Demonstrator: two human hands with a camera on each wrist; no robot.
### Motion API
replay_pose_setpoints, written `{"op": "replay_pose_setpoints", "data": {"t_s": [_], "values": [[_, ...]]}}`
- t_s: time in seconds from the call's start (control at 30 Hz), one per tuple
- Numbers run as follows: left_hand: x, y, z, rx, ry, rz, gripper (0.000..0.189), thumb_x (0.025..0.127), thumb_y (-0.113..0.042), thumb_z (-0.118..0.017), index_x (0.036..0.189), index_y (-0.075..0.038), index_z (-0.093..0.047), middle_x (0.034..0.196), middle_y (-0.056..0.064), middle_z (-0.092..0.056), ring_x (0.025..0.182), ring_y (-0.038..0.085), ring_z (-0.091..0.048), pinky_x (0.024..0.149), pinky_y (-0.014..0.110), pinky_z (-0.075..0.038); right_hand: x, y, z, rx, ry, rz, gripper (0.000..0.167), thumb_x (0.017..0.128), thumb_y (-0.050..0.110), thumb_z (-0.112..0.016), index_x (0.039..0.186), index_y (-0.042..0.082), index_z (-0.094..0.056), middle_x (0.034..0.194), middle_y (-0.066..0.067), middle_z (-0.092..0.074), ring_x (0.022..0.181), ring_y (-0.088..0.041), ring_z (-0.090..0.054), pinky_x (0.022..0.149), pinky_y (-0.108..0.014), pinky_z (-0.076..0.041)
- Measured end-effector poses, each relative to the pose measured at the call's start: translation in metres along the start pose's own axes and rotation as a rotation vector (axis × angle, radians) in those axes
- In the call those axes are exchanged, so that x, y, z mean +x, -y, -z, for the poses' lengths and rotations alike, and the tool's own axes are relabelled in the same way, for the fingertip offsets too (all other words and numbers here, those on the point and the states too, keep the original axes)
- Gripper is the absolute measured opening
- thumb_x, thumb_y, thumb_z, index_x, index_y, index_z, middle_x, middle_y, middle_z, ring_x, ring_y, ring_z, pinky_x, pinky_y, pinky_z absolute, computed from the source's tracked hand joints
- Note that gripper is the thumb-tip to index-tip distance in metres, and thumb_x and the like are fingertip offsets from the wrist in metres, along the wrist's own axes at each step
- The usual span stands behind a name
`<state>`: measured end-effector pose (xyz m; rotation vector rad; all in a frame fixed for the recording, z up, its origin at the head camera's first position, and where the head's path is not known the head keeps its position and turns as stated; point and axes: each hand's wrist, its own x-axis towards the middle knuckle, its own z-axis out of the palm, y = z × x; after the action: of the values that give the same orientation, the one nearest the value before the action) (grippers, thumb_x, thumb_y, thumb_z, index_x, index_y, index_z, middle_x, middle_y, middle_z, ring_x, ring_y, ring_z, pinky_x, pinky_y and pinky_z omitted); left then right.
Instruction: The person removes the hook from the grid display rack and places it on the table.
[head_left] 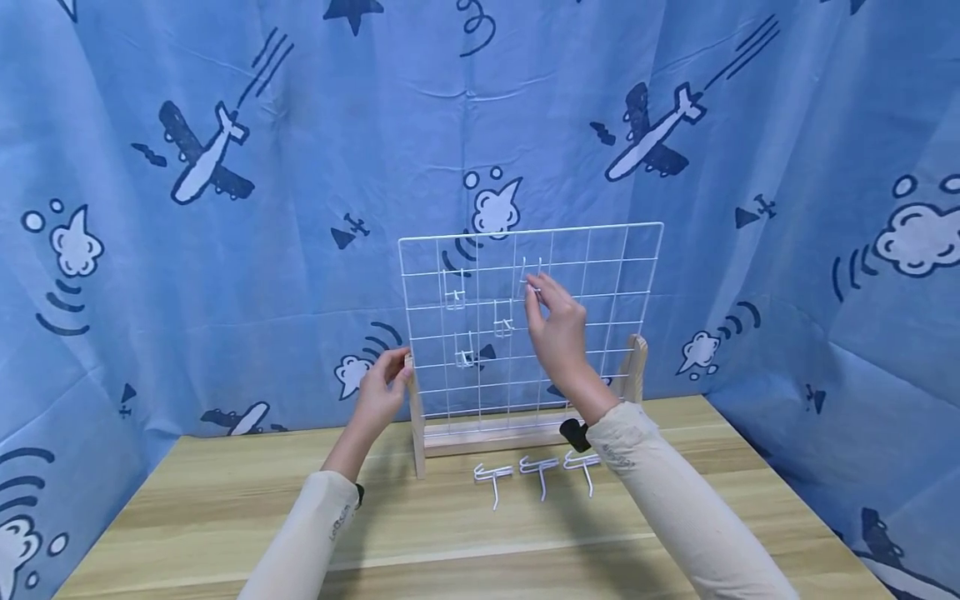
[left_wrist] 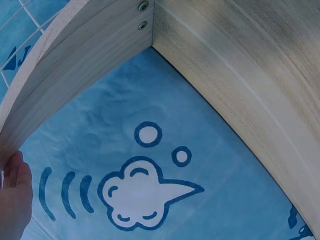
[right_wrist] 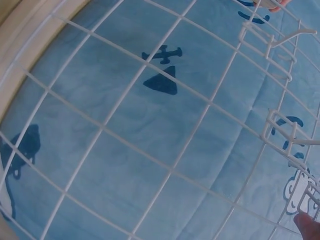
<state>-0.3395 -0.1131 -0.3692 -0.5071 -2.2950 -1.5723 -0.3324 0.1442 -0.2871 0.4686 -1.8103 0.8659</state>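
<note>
Wire hooks [head_left: 541, 468], three in a row, lie loose on the surface [head_left: 435, 533], not yet hung. Behind them, the hands are apart: the left hand [head_left: 381, 390] grips the wooden stand's left post [head_left: 417, 425], the right hand [head_left: 558, 329] pinches another hook [head_left: 540, 268] up at the white grid [head_left: 600, 227]; whether it is seated I cannot tell. Three hung hooks [head_left: 465, 358] on the grid's left half look done, with blue curtain [head_left: 420, 158] beyond
</note>
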Motion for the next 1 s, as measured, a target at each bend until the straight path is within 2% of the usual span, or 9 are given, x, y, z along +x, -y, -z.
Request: {"op": "replay_pose_setpoints", "data": {"t_s": [0.37, 0.6, 0.73, 1.0], "values": [[0.000, 0.001, 0.000, 0.029, -0.027, -0.039, 0.032, 0.098, -0.002, -0.051, 0.130, 0.005, -0.050, 0.126, 0.024, -0.056, 0.122, 0.035, -0.052, 0.106, 0.042, -0.042, 0.001, 0.005, 0.004, 0.021, -0.023, 0.014, 0.023, 0.095, 0.002, -0.058, 0.114, -0.007, -0.066, 0.120, -0.027, -0.062, 0.102, -0.035, -0.066, 0.085, -0.040, -0.056], [-0.002, 0.000, 0.001, 0.010, -0.016, -0.002, 0.033, 0.099, -0.003, -0.050, 0.131, 0.004, -0.049, 0.129, 0.023, -0.055, 0.124, 0.033, -0.051, 0.108, 0.041, -0.040, -0.008, 0.009, 0.009, 0.035, -0.017, 0.058, 0.022, 0.094, 0.001, -0.058, 0.113, -0.008, -0.066, 0.121, -0.027, -0.061, 0.104, -0.036, -0.065, 0.083, -0.039, -0.057], [-0.002, 0.000, 0.001, 0.002, -0.009, 0.000, 0.033, 0.099, -0.003, -0.050, 0.132, 0.004, -0.048, 0.129, 0.023, -0.054, 0.125, 0.034, -0.051, 0.108, 0.041, -0.040, -0.014, 0.009, 0.012, 0.042, -0.029, 0.079, 0.022, 0.092, 0.000, -0.060, 0.112, -0.008, -0.067, 0.121, -0.026, -0.061, 0.100, -0.036, -0.066, 0.081, -0.040, -0.058], [0.000, -0.002, 0.002, 0.002, 0.003, 0.005, 0.035, 0.099, -0.004, -0.050, 0.133, 0.004, -0.047, 0.130, 0.022, -0.054, 0.126, 0.033, -0.050, 0.109, 0.040, -0.039, -0.028, 0.002, 0.018, 0.043, -0.031, 0.049, 0.022, 0.092, -0.001, -0.061, 0.112, -0.008, -0.067, 0.120, -0.025, -0.062, 0.102, -0.035, -0.066, 0.083, -0.036, -0.056]]}}
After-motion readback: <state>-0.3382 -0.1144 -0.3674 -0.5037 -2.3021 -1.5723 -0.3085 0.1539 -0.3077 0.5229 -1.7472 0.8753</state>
